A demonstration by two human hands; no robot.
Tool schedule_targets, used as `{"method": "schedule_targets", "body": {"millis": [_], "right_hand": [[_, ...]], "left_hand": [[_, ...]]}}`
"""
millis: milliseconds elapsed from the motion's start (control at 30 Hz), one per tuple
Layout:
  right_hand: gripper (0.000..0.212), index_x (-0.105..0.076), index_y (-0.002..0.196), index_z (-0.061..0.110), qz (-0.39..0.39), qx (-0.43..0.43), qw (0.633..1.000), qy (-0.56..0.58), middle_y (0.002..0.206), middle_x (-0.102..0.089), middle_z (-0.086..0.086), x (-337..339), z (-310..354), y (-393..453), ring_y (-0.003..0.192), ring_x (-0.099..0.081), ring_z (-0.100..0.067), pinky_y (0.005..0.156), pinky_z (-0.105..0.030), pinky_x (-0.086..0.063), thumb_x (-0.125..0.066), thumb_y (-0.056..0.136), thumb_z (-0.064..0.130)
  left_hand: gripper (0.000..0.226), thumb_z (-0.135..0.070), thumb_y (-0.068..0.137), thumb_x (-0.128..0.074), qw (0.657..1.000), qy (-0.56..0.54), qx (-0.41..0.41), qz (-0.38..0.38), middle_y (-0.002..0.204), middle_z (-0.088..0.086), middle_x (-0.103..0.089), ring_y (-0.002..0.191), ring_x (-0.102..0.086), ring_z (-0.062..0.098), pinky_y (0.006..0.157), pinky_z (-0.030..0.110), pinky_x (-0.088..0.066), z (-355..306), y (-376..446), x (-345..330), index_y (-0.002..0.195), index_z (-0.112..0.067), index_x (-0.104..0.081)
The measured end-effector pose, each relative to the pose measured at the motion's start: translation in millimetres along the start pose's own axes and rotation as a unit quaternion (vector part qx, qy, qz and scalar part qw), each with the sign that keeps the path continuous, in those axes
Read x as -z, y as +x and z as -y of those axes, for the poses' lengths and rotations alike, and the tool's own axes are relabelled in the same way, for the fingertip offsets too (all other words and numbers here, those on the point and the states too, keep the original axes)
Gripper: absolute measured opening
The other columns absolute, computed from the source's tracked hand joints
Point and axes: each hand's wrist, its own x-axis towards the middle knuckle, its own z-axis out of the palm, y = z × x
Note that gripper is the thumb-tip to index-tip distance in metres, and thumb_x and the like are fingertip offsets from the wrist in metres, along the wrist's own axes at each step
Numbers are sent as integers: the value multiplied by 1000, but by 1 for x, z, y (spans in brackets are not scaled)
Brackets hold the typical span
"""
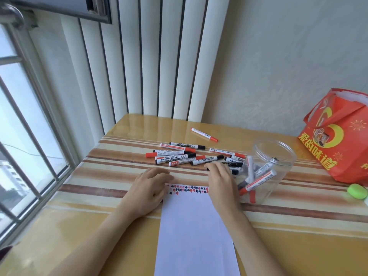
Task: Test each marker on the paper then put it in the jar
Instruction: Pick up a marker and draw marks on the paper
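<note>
Markers (186,156) lie in a loose pile on the desk (298,246), just beyond the far edge of the paper (196,226), with one red-capped marker (204,134) apart, farther from the paper than the pile. The jar (272,156) stands to the right of the paper, near it, and already holds several markers. A row of red and black test marks (189,189) runs along the paper's far edge.

The left hand (148,193) rests flat on the paper's far left corner, fingers spread and holding nothing. The right hand (221,180) reaches past the paper's far right corner into the near side of the pile; its fingertips are at a black-capped marker (208,160), but I cannot tell whether they have closed on it.

The step in hand looks like picking the next marker. The risks: the pile is crowded, so a careless lift could nudge neighbours and send them rolling on the glossy desk. The right forearm passes close to the jar and could knock it. If the left hand lifts, the paper may slide during the test stroke.
</note>
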Motion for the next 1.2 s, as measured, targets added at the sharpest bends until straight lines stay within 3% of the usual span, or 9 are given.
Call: {"method": "schedule_targets", "body": {"millis": [167, 267, 367, 467, 600, 700, 833, 1033, 1200], "right_hand": [[17, -66, 115, -3, -169, 64, 972, 147, 113, -66, -14, 20, 34, -1, 111, -63, -23, 103, -31, -52, -55, 102, -2], [15, -59, 116, 8, -144, -6, 943, 299, 106, -64, -5, 17, 48, -9, 93, -69, -19, 82, -34, -59, -49, 105, 5], [17, -57, 109, 14, -101, -98, 916, 377, 94, -64, 1, 12, 51, -11, 77, -71, -12, 65, -36, -58, -50, 104, 0], [20, -62, 100, 12, -52, -77, 954, 286, 100, -61, 2, 5, 40, -10, 93, -66, -12, 75, -40, -54, -49, 95, -2], [11, -68, 93, 12, 1, 74, 995, 73, 115, -64, -5, 1, 42, -10, 109, -58, -28, 99, -43, -45, -60, 89, 18], [19, -63, 97, 18, 63, 107, 990, 68, 99, -61, 4, -2, 57, -15, 92, -59, -20, 77, -34, -49, -58, 99, 36], [19, -52, 94, 21, 85, 102, 990, 47, 80, -55, 9, -11, 62, -21, 64, -57, -19, 48, -27, -33, -55, 101, 39], [35, -52, 105, 28, 158, 62, 982, 85, 86, -67, 6, -5, 59, -23, 75, -66, -27, 55, -35, -40, -27, 106, 52], [27, -59, 107, 30, 100, -26, 983, 152, 88, -69, 9, 3, 49, -18, 79, -63, -17, 61, -34, -44, -39, 106, 47]], "left_hand": [[51, -39, 97, -59, 999, -33, 5, -6, 141, -14, -49, 133, -46, 11, 106, 36, -41, -5, -2, 7, 145, -32, -48], [51, -44, 99, -53, 999, -36, 17, -3, 142, -12, -49, 132, -47, 12, 105, 34, -41, -5, -1, 6, 147, -29, -45], [25, -30, 103, -47, 1000, -10, -2, -16, 119, -10, -59, 108, -56, 17, 89, 42, -49, 1, 0, 2, 126, -24, -56], [12, -26, 103, -46, 999, 17, -15, -26, 100, -11, -58, 91, -51, 17, 77, 43, -48, 0, 1, 2, 106, -23, -57], [16, -31, 104, -41, 997, 70, -44, -12, 89, -15, -52, 86, -45, 14, 73, 34, -42, -14, 0, 4, 99, -26, -55], [19, -30, 103, -38, 995, 76, -58, 2, 83, -14, -48, 81, -42, 14, 70, 32, -37, -19, -2, 6, 99, -26, -57], [20, -22, 100, -41, 995, 77, -62, 8, 81, -14, -47, 79, -41, 13, 70, 32, -38, -19, -2, 9, 99, -27, -60], [22, -23, 98, -42, 995, 89, -49, -21, 81, -14, -51, 80, -45, 14, 69, 34, -40, -20, -3, 11, 99, -27, -63], [13, -28, 97, -44, 995, 90, 13, -50, 90, -16, -53, 87, -48, 15, 75, 36, -42, -18, -4, 9, 97, -27, -57]]}}
